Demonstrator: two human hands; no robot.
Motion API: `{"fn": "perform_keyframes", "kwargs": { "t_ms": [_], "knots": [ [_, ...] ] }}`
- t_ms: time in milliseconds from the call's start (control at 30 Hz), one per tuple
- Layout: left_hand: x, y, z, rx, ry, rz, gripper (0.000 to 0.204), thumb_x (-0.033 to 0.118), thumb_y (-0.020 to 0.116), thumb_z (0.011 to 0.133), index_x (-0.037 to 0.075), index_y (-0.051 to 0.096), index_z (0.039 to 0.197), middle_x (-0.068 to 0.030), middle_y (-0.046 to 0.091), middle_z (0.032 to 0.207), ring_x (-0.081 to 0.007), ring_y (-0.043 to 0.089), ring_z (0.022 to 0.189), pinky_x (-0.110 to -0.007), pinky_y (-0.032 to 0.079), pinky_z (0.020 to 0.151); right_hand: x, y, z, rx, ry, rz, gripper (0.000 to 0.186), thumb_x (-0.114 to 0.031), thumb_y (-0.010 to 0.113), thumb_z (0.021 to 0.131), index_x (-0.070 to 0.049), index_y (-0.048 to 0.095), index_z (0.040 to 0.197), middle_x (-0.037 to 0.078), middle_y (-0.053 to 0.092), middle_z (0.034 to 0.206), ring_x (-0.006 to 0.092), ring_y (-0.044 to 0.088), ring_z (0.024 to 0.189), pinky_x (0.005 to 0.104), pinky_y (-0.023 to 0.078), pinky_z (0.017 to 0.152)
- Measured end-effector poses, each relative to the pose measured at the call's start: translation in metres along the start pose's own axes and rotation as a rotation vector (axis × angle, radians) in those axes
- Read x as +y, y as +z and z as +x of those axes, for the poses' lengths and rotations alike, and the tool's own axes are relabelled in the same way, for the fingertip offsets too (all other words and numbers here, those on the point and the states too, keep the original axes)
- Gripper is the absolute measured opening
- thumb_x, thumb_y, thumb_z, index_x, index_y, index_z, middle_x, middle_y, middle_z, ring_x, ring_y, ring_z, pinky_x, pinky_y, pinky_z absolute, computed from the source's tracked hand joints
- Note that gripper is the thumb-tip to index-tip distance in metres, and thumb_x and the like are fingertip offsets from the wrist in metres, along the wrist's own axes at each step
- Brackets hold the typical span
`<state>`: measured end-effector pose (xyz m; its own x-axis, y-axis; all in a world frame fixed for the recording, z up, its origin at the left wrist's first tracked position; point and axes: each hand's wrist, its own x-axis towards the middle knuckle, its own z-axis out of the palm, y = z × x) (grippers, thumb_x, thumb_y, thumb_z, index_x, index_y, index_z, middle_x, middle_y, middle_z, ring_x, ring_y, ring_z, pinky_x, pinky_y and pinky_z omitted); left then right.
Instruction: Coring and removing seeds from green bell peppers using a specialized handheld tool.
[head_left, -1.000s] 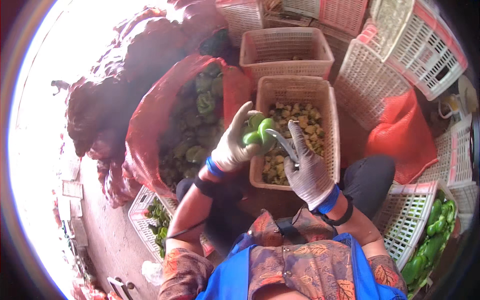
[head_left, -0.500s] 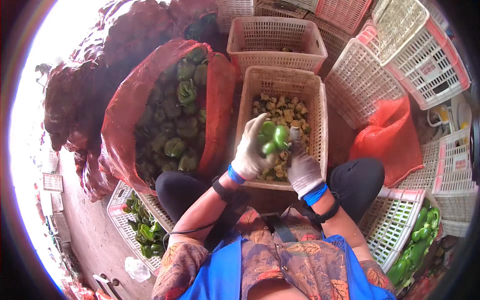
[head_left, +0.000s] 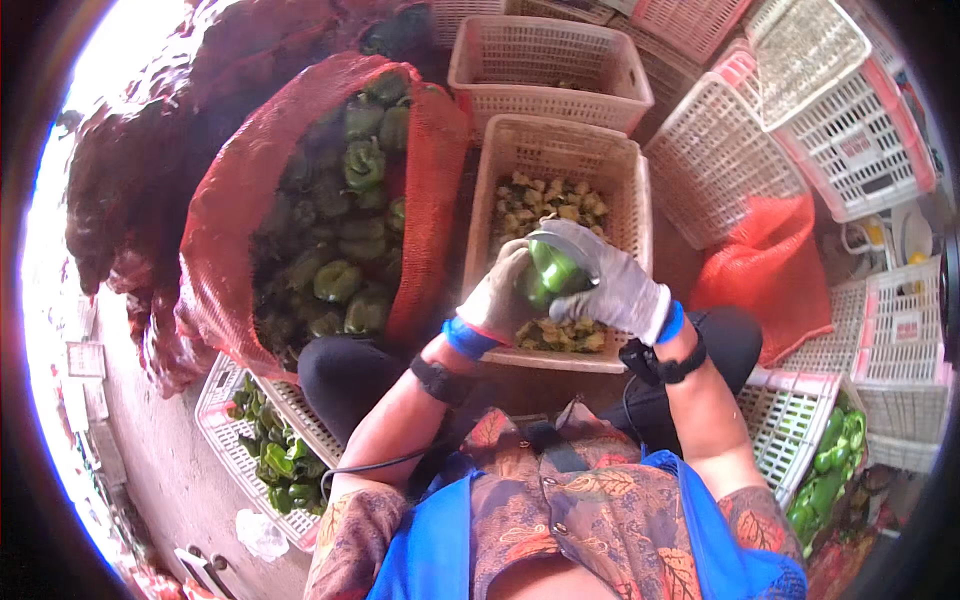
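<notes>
Two gloved hands meet over a crate, in front of the seated person. Left hand [head_left: 500, 292] wraps the near-left side of a green pepper [head_left: 556, 272], grasping it. Right hand [head_left: 612, 278] bends over the same pepper from the right, fingers across its top, thumb beneath; blur hides whether it grips the pepper itself or something else as well, cannot tell. Pepper sits between the two palms, above the crate's contents.

Directly below the hands: pale crate [head_left: 565, 150], lattice-walled, holding yellowish-green pieces [head_left: 550, 200]. Just beyond it, farther from the hands, a second pale crate [head_left: 550, 106].

Left of the hands: red mesh sack [head_left: 225, 215], mouth wide, filled with dark green peppers [head_left: 338, 282]. Farther left and beyond, a heap of dark red sacks [head_left: 125, 190].

Right of the hands: bright red bag [head_left: 765, 272], slumped near leaning and stacked crates [head_left: 850, 145].

Nearer the body than the hands, on the left: low white crate [head_left: 214, 415] with green peppers; on the right, another white crate [head_left: 775, 408], more green peppers at its outer side [head_left: 830, 455].
</notes>
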<state>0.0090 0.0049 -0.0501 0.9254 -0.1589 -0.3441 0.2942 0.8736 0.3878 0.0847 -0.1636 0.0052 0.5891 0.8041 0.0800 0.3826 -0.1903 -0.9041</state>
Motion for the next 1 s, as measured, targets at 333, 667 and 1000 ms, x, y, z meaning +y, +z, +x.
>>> {"fn": "perform_keyframes", "kwargs": {
  "t_ms": [333, 667, 1000],
  "knots": [
    [0.01, -0.005, -0.022, -0.108, 0.047, 0.969, 0.072, 0.031, 0.086, 0.071, 0.004, 0.05, 0.127, -0.0055, 0.062, 0.105, -0.0131, 0.059, 0.095, -0.03, 0.051, 0.082, 0.009, 0.013, -0.026, -0.035, 0.05, 0.096, 0.077, -0.039, 0.081, 0.075, -0.011, 0.047, 0.138, 0.008, 0.057, 0.121, 0.0219, 0.056, 0.112, 0.0356, 0.043, 0.099],
    [0.02, -0.01, -0.021, -0.387, 0.06, 0.011, 0.052, 0.04, 0.062, 0.087, 0.006, 0.053, 0.125, -0.0173, 0.06, 0.123, -0.0312, 0.062, 0.108, -0.043, 0.056, 0.083, 0.055, 0.016, -0.078, 0.397, 0.41, 0.93, 0.059, -0.024, 0.071, 0.076, -0.005, 0.053, 0.129, 0.004, 0.06, 0.113, 0.0176, 0.06, 0.103, 0.0298, 0.048, 0.093],
    [-0.025, -0.042, 0.001, -0.246, -0.12, -0.096, 0.049, 0.029, 0.067, 0.085, 0.008, 0.053, 0.127, -0.0152, 0.061, 0.122, -0.0304, 0.061, 0.11, -0.049, 0.052, 0.094, 0.056, 0.017, -0.022, 0.168, 0.095, 0.265, 0.058, -0.011, 0.062, 0.088, -0.008, 0.044, 0.142, 0.012, 0.049, 0.142, 0.0175, 0.047, 0.129, 0.0285, 0.038, 0.105]
  ]
}}
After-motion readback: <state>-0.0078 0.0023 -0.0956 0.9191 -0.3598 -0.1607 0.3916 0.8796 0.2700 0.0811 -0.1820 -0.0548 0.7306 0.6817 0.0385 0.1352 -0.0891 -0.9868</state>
